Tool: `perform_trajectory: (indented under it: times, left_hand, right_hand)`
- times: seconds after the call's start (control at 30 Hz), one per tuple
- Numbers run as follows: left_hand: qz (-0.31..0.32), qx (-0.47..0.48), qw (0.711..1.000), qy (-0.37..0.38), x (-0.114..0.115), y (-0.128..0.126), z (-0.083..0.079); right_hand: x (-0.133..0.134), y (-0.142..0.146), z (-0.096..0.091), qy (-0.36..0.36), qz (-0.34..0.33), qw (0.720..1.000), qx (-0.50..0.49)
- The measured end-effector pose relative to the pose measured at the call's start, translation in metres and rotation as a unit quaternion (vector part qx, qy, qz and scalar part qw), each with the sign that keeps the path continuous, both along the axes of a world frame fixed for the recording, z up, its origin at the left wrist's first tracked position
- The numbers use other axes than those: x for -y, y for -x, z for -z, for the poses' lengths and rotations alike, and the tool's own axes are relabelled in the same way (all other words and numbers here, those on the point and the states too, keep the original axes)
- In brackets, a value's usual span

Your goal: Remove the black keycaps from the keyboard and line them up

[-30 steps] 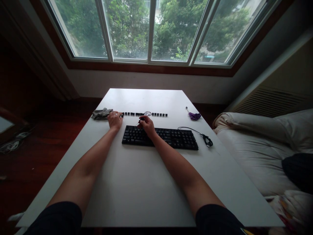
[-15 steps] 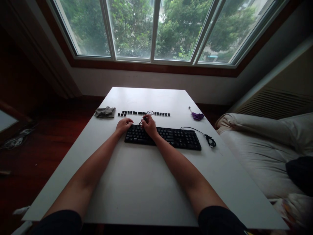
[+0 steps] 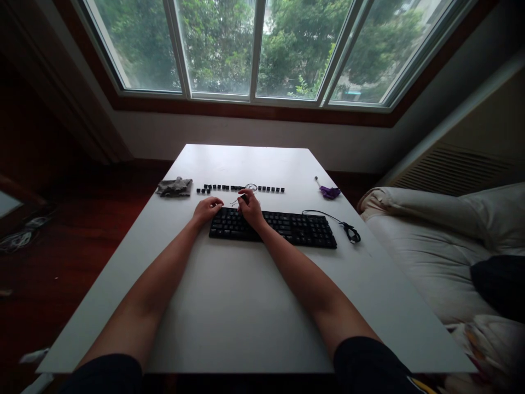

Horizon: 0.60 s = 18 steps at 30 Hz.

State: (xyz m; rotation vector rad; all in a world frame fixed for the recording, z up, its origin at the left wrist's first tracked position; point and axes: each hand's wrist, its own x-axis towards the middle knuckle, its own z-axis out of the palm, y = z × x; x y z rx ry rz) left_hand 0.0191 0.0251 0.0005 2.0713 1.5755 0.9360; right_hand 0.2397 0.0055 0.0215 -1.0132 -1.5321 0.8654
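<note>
A black keyboard [image 3: 283,224] lies across the white table. At its back left corner, my left hand [image 3: 206,210] is closed, thumb and fingers pinching the edge. Over the left part of the keys, my right hand [image 3: 251,209] grips a keycap puller [image 3: 245,197] with a dark handle. The puller's thin wire prongs point left, just above the keyboard's back edge. Whether a keycap is caught in the wires is too small to tell. Behind both hands, loose black keycaps [image 3: 270,189] stand in a row, with several more in a short second row at the left.
A grey cloth [image 3: 175,187] lies at the table's left edge. Toward the right edge are a purple cloth or brush-like item [image 3: 329,192] and the keyboard's coiled cable [image 3: 351,233]. A thin ring of wire [image 3: 251,186] sits by the keycaps. A sofa [image 3: 418,246] stands to the right.
My right hand has turned slightly, lifting the puller's wires a little off the keys. My left hand stays at the keyboard's corner. The view has shifted slightly.
</note>
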Motion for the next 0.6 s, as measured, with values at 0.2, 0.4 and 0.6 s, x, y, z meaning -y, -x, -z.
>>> perform_trajectory:
  times: [0.2,0.4,0.6]
  left_hand:
    - [0.052,0.013,0.998,0.02,-0.0006,0.0,-0.0018]
    - [0.113,0.02,0.992,0.049,-0.0017,0.0026,-0.0046]
    - [0.131,-0.025,0.99,0.035,0.001,0.0027,-0.0089]
  right_hand:
    - [-0.0031,-0.0026,0.0033,-0.002,-0.02,1.0,0.01]
    - [-0.0021,-0.001,0.0015,-0.007,-0.035,0.999,-0.004]
    - [-0.001,0.0012,-0.0004,-0.004,-0.004,1.0,0.015]
